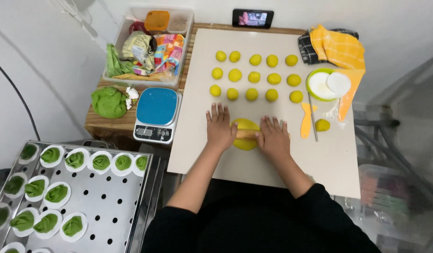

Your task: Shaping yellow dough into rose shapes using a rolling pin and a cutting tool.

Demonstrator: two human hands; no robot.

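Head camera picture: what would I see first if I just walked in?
Rows of yellow dough balls sit on the pale mat. Just below them, the left hand and right hand press a rolling pin over a flattened yellow dough piece. At lower left, a perforated metal tray holds green dumplings on white rounds.

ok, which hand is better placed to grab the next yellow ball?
Probably right. The right hand lies nearer the lone ball beside the orange scraper; the left hand is further away. Both press the rolling pin.

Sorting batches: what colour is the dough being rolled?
Yellow dough, head view.
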